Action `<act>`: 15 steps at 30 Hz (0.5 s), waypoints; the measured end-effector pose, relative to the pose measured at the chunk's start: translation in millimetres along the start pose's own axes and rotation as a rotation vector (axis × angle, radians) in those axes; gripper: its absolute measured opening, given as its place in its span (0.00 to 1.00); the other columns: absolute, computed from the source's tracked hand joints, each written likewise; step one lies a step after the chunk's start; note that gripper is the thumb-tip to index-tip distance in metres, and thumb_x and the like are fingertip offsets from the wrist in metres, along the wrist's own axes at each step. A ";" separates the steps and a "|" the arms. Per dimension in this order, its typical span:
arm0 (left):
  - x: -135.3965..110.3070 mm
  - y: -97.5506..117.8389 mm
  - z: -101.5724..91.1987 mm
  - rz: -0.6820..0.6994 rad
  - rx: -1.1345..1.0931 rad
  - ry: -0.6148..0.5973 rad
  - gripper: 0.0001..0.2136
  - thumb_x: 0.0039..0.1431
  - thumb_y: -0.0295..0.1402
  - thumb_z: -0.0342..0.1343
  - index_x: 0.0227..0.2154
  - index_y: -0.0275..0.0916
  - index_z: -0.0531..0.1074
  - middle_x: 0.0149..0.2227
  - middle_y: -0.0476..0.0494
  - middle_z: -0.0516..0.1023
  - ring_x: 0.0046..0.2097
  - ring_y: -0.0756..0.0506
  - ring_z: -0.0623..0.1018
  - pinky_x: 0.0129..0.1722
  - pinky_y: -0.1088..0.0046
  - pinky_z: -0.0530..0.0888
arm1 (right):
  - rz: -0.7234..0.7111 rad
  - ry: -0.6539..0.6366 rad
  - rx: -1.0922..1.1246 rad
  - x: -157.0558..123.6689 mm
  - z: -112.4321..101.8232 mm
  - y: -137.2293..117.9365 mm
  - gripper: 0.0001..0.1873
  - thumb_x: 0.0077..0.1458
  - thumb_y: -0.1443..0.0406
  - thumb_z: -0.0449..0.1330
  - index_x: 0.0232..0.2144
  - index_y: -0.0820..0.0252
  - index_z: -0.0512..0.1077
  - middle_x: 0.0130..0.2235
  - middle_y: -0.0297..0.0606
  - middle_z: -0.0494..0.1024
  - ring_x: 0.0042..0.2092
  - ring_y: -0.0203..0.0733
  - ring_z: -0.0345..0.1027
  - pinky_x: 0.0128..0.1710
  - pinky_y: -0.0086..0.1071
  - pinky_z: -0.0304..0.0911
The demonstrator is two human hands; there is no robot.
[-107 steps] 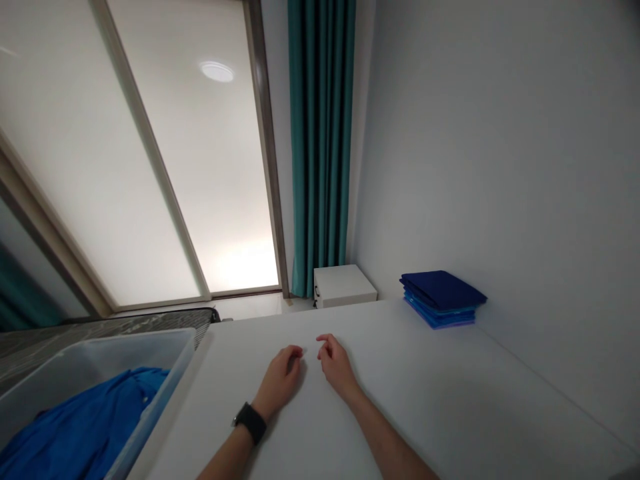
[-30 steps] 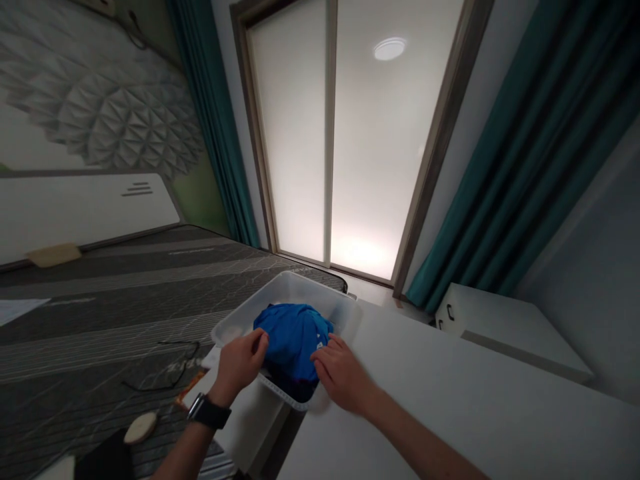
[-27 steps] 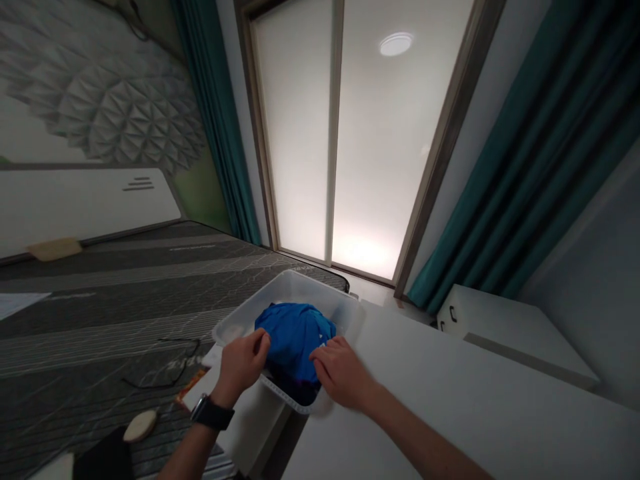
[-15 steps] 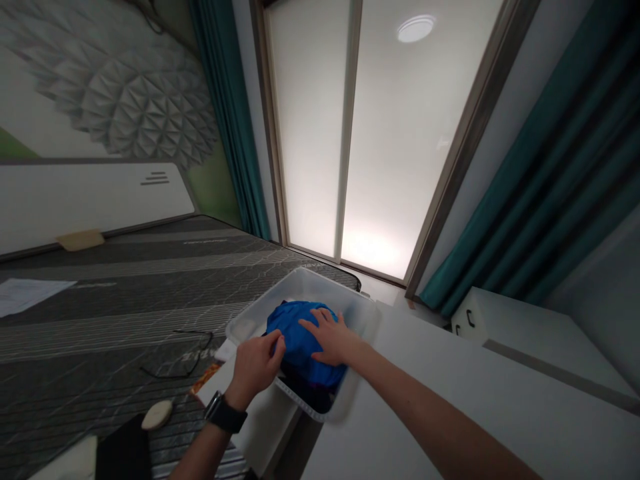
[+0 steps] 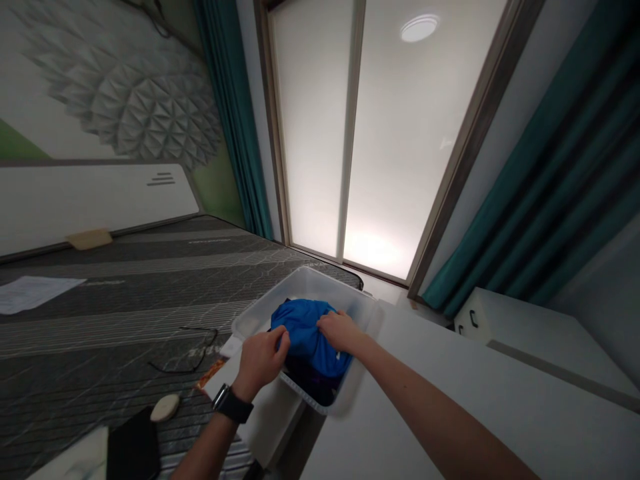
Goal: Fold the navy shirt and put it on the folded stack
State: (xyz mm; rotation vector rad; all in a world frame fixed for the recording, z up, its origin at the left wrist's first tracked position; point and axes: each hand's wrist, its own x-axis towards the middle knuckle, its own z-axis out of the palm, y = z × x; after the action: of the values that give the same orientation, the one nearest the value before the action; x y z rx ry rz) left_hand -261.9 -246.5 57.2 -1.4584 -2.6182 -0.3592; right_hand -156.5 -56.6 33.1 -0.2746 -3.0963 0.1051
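A bright blue cloth (image 5: 306,333) lies bunched in a clear plastic bin (image 5: 320,283) at the left end of a white table (image 5: 450,413). My left hand (image 5: 261,360), with a dark watch on its wrist, pinches the cloth's near left edge. My right hand (image 5: 340,331) is closed on the cloth's top right part. Darker fabric shows in the bin under the blue cloth.
A grey patterned mattress (image 5: 115,307) spreads to the left, with glasses (image 5: 185,350), a sheet of paper (image 5: 33,293), a round pale object (image 5: 165,407) and a black item (image 5: 133,453) on it. A white cabinet (image 5: 520,333) stands by teal curtains (image 5: 540,193) and frosted sliding doors.
My view turned from the table to the bin at the left. Both hands went to the blue cloth; my right hand moved from lying flat on it to gripping its top.
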 end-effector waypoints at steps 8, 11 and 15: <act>-0.5 -1.0 -2.1 0.003 0.014 -0.006 0.17 0.67 0.39 0.39 0.32 0.42 0.72 0.28 0.45 0.78 0.32 0.44 0.77 0.28 0.71 0.54 | 0.052 0.256 0.087 -36.7 -19.7 -4.0 0.12 0.65 0.70 0.46 0.41 0.60 0.69 0.41 0.42 0.77 0.45 0.44 0.67 0.47 0.36 0.54; 0.7 -2.7 -1.8 0.010 0.031 -0.009 0.17 0.67 0.39 0.39 0.36 0.43 0.73 0.30 0.45 0.79 0.34 0.44 0.77 0.29 0.72 0.55 | 0.090 0.426 0.227 -55.1 -27.6 -2.7 0.13 0.66 0.70 0.45 0.40 0.60 0.69 0.40 0.41 0.77 0.43 0.44 0.66 0.46 0.37 0.53; 1.8 -3.2 -2.4 0.001 0.061 -0.024 0.16 0.67 0.39 0.38 0.40 0.44 0.73 0.32 0.45 0.80 0.35 0.43 0.77 0.29 0.72 0.56 | 0.102 0.605 0.403 -88.6 -41.2 2.2 0.14 0.65 0.69 0.44 0.38 0.59 0.70 0.37 0.40 0.76 0.41 0.43 0.66 0.44 0.37 0.55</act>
State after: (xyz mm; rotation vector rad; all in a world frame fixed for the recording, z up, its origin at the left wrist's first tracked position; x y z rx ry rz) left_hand -265.5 -247.2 59.4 -1.4535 -2.6220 -0.2607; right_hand -67.3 -67.5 71.8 -0.3642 -2.3948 0.5303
